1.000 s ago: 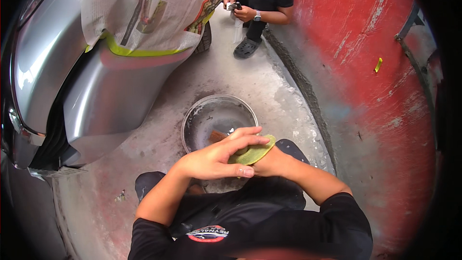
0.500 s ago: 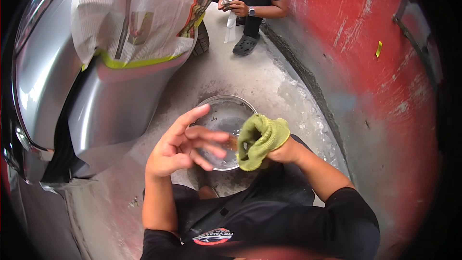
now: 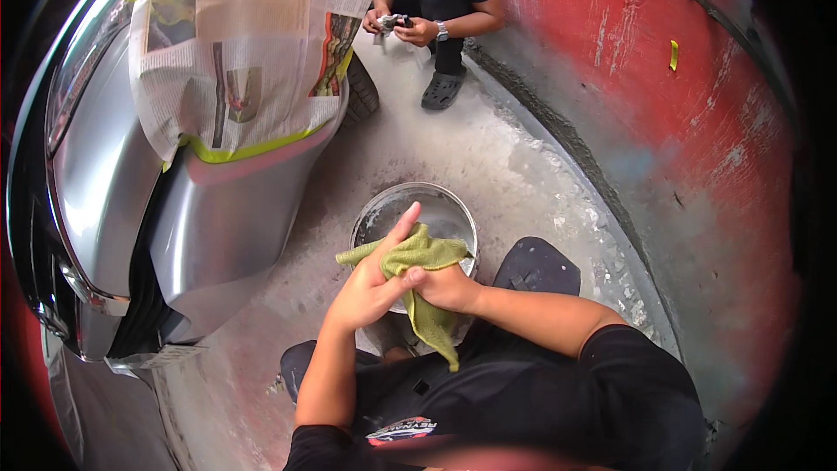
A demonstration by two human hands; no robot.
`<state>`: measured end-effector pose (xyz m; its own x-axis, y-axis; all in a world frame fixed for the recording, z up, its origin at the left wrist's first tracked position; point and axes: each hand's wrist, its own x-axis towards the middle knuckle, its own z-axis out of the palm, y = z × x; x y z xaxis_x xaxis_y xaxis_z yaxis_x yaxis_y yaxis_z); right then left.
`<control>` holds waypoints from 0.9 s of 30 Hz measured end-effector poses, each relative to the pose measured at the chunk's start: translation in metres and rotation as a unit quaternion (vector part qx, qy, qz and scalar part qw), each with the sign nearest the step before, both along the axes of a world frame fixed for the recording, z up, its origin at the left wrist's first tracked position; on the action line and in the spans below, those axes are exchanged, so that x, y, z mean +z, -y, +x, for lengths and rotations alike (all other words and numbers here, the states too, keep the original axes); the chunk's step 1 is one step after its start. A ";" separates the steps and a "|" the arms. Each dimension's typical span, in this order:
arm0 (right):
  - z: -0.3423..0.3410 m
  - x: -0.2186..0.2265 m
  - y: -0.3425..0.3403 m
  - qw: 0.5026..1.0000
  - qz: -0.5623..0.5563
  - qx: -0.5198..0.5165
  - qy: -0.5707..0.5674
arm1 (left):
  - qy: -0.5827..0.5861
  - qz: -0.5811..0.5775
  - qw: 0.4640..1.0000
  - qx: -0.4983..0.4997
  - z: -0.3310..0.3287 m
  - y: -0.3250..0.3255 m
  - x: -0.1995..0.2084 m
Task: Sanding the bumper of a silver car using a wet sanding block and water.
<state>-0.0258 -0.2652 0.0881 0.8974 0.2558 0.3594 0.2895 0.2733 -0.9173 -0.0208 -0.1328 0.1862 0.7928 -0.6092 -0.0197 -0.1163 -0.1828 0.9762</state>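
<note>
A yellow-green cloth (image 3: 427,250) is bunched between my two hands, with one corner sticking out on the left and another hanging down toward my lap. My right hand (image 3: 447,288) is closed on it. Pressed against the cloth from the left is my left hand (image 3: 370,288), its index finger pointing up and its thumb lying over my right hand; its other fingers are hidden by the cloth. Below the hands stands a round bucket (image 3: 472,218) with a metallic-looking rim, partly covered by hands and cloth.
At left stands a silver car body panel (image 3: 228,227), masked with newspaper (image 3: 261,44) and yellow-green tape (image 3: 253,151). A co-worker (image 3: 440,0) crouches ahead, holding a small object. A worn red wall (image 3: 602,52) curves along the right. My dark-clad knee (image 3: 536,269) juts beside the bucket.
My left hand has come across to the right and met the cloth. My right hand has moved left with it, and the cloth is now squeezed between both hands. The view has shifted slightly.
</note>
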 end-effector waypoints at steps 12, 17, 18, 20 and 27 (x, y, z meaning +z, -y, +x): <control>0.008 -0.006 0.138 0.989 -0.090 0.012 0.120 | -0.122 -0.006 0.987 -0.103 -0.034 -0.004 -0.001; 0.013 -0.058 0.167 0.994 0.046 0.075 0.061 | 0.032 0.236 0.971 0.001 -0.034 0.000 -0.009; 0.015 -0.064 0.162 0.994 0.048 0.077 0.060 | 0.030 0.238 0.971 0.003 -0.034 -0.006 -0.017; 0.010 -0.071 0.151 0.995 -0.013 0.089 0.050 | 0.059 0.133 0.982 0.123 -0.036 -0.018 -0.036; -0.003 -0.031 0.082 0.944 -0.133 0.151 0.259 | -0.045 -0.063 0.956 0.284 -0.047 -0.002 -0.073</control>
<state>-0.0284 -0.3477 0.0575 0.4896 0.6157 0.6174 0.6647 0.1947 -0.7213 -0.0682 -0.1312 0.1133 0.9947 -0.0838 -0.0590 0.0530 -0.0725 0.9960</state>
